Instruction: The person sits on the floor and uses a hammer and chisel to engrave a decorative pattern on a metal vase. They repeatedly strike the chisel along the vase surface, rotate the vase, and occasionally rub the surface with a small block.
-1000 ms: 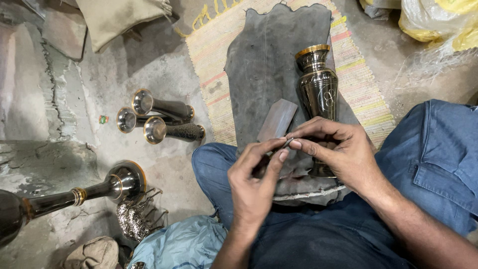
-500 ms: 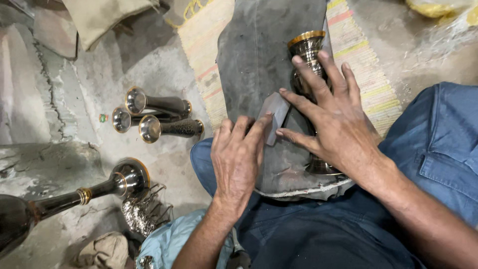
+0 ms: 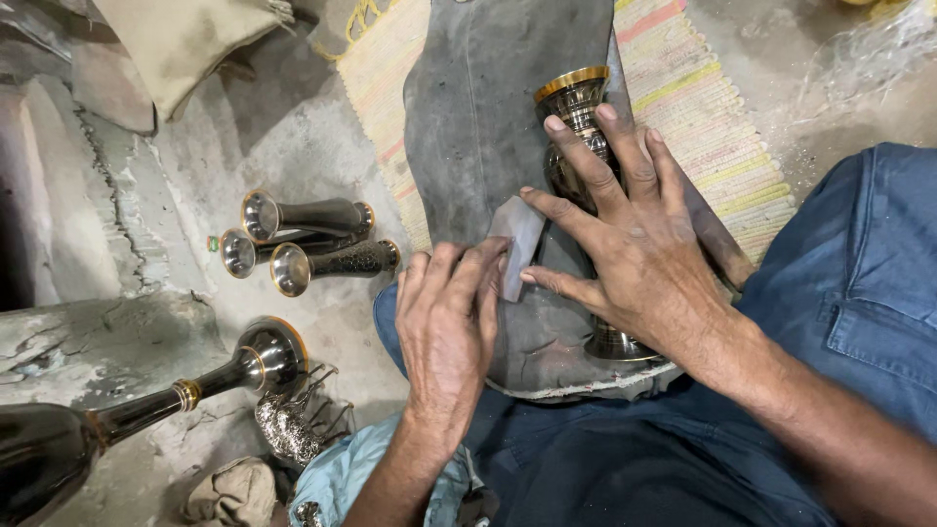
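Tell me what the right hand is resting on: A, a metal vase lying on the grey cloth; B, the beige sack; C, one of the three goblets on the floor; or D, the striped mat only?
A: the right hand is spread over the metal vase, which lies on the grey cloth, its gold rim showing past the fingertips.

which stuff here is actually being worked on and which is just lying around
In hand: metal vase under the right hand; grey block touched by the left hand; grey cloth on the lap.

Lying about: three small vases, long-necked vase, striped mat.
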`<action>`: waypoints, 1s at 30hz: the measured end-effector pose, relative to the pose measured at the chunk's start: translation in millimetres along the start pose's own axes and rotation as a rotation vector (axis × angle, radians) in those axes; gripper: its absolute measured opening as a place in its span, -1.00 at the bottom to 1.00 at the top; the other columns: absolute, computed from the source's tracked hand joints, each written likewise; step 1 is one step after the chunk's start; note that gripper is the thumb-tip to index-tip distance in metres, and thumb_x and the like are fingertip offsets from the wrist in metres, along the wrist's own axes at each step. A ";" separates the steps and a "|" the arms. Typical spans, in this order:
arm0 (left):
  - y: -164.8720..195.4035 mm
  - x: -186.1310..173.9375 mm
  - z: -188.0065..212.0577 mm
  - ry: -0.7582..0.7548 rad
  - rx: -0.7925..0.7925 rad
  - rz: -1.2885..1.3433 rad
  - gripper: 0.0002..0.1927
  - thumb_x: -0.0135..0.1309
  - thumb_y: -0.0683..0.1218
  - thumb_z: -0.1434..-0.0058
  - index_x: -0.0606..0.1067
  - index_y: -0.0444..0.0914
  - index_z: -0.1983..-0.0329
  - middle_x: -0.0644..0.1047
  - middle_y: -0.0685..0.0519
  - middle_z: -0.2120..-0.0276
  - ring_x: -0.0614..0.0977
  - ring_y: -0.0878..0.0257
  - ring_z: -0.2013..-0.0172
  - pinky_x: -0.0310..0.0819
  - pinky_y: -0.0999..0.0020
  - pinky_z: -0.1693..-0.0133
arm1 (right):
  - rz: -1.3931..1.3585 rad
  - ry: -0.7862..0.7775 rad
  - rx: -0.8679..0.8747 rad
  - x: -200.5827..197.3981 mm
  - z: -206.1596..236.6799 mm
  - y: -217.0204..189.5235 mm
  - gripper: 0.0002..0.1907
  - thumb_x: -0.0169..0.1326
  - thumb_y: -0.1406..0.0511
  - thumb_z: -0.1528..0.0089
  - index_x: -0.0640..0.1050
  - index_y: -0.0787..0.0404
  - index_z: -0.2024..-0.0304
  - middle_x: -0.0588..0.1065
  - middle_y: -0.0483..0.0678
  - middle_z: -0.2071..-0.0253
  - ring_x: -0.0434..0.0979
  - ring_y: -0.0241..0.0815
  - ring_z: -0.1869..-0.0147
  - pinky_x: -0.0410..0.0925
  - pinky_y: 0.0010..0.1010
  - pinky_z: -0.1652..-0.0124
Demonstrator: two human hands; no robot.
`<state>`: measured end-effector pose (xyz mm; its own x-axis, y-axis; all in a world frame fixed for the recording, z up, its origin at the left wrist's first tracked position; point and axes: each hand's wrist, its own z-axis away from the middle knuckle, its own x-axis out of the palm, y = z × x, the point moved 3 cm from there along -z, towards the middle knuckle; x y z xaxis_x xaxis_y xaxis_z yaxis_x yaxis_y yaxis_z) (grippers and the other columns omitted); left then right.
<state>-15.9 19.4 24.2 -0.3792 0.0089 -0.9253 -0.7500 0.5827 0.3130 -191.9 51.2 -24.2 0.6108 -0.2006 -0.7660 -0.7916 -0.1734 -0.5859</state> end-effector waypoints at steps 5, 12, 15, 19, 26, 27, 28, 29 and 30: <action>4.0 -1.2 -1.6 -0.045 0.071 -0.133 -0.66 0.16 -0.21 -0.23 0.59 -0.17 -0.09 0.50 0.01 0.23 0.49 0.07 0.21 0.35 0.13 0.15 | 0.003 0.004 -0.010 -1.3 -0.9 -2.3 -0.26 0.29 -0.12 -0.06 0.57 0.03 -0.21 0.02 0.03 -0.56 -0.25 0.16 -0.64 -0.18 0.29 -0.50; 1.4 -0.6 -2.5 -0.036 0.079 -0.093 -0.65 0.16 -0.21 -0.25 0.58 -0.15 -0.12 0.48 0.03 0.20 0.49 0.07 0.19 0.33 0.13 0.15 | 0.003 0.001 -0.009 -5.9 -2.2 -2.4 -0.22 0.32 -0.14 -0.01 0.58 0.05 -0.19 0.03 0.05 -0.56 -0.23 0.19 -0.64 -0.16 0.31 -0.49; -0.3 -2.7 3.5 -0.044 0.084 -0.080 -0.62 0.15 -0.22 -0.23 0.57 -0.16 -0.13 0.48 0.00 0.19 0.48 0.06 0.18 0.36 0.13 0.11 | -0.030 0.011 -0.015 -3.4 -2.5 -1.9 -0.14 0.35 -0.19 0.09 0.59 0.04 -0.17 0.02 0.04 -0.55 -0.23 0.21 -0.63 -0.17 0.36 -0.47; 0.1 -4.6 14.8 -0.045 0.076 -0.112 -0.61 0.16 -0.21 -0.21 0.57 -0.19 -0.13 0.45 -0.02 0.24 0.47 0.05 0.21 0.34 0.12 0.14 | 0.021 0.021 -0.019 3.6 -4.1 -0.9 -0.14 0.38 -0.19 0.11 0.60 0.05 -0.15 0.00 0.05 -0.56 -0.23 0.21 -0.62 -0.16 0.40 -0.46; 2.1 6.7 4.6 -0.017 0.103 -0.084 -0.62 0.16 -0.22 -0.25 0.56 -0.21 -0.15 0.45 -0.03 0.21 0.46 0.04 0.18 0.36 0.11 0.09 | 0.005 0.029 -0.017 2.4 -2.3 -0.2 -0.14 0.38 -0.17 0.06 0.59 0.07 -0.20 0.00 0.01 -0.57 -0.24 0.20 -0.64 -0.16 0.36 -0.49; 3.0 5.3 4.2 -0.022 0.090 -0.092 -0.63 0.17 -0.21 -0.24 0.56 -0.20 -0.14 0.45 -0.03 0.21 0.46 0.03 0.18 0.35 0.10 0.09 | 0.010 0.015 -0.019 1.6 -2.7 -0.4 -0.14 0.37 -0.16 0.08 0.60 0.08 -0.19 0.00 0.02 -0.57 -0.24 0.19 -0.64 -0.16 0.36 -0.49; 3.2 3.3 3.5 -0.013 0.078 -0.106 -0.63 0.17 -0.21 -0.23 0.57 -0.20 -0.13 0.46 -0.02 0.21 0.46 0.03 0.19 0.35 0.10 0.11 | 0.019 0.014 -0.019 0.6 -3.6 -0.7 -0.14 0.37 -0.16 0.09 0.60 0.08 -0.18 0.00 0.02 -0.57 -0.24 0.19 -0.64 -0.16 0.35 -0.50; 5.3 0.2 4.3 -0.006 0.078 -0.118 -0.63 0.17 -0.21 -0.21 0.57 -0.20 -0.11 0.46 -0.01 0.21 0.46 0.04 0.20 0.34 0.09 0.13 | 0.032 0.021 -0.010 -1.2 -4.1 -0.3 -0.14 0.37 -0.16 0.10 0.60 0.09 -0.16 0.00 0.02 -0.57 -0.24 0.18 -0.65 -0.16 0.34 -0.50; 6.8 -2.4 4.6 0.001 0.080 -0.125 -0.63 0.17 -0.21 -0.19 0.57 -0.19 -0.10 0.47 0.00 0.22 0.46 0.04 0.21 0.33 0.08 0.14 | 0.060 0.023 -0.013 -2.4 -5.3 -0.2 -0.14 0.37 -0.16 0.08 0.60 0.12 -0.15 0.00 0.05 -0.56 -0.24 0.19 -0.63 -0.16 0.36 -0.48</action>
<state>-17.6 27.1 27.6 -0.2860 -0.0690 -0.9557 -0.7461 0.6419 0.1770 -193.1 46.6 -20.9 0.5628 -0.2331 -0.7930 -0.8265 -0.1731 -0.5357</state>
